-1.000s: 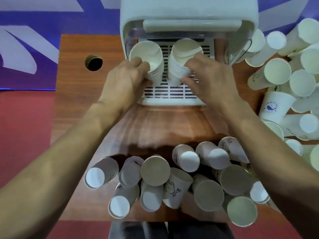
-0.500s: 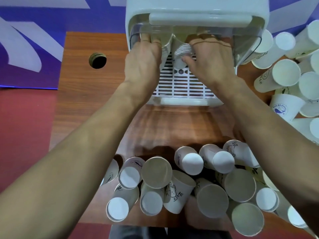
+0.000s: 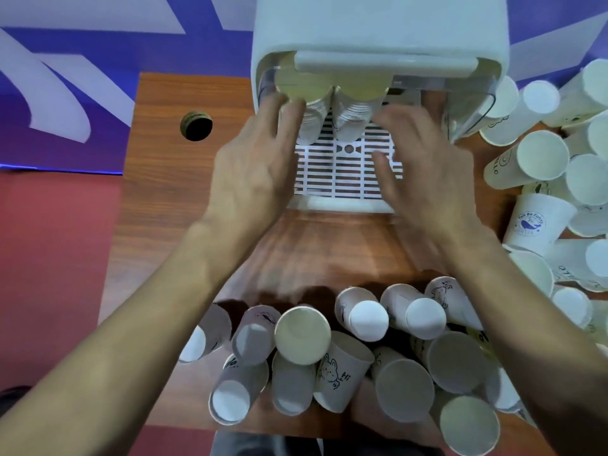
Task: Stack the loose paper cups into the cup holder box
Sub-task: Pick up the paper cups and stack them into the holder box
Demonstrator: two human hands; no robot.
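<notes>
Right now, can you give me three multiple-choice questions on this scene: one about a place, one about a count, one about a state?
1. Where is the round hole in the table?
A. left of the box
B. right of the box
C. under the cups

2. How many cup stacks hang in the box?
A. one
B. two
C. four

3. What do the hands hold?
A. one cup each
B. a lid
C. nothing

Answers: 1 A, the hole lies left of the box. 2 B, left stack and right stack hang side by side. 3 C, left hand and right hand are open and empty.

cup stacks (image 3: pixel 332 110) inside holder box (image 3: pixel 378 31)
</notes>
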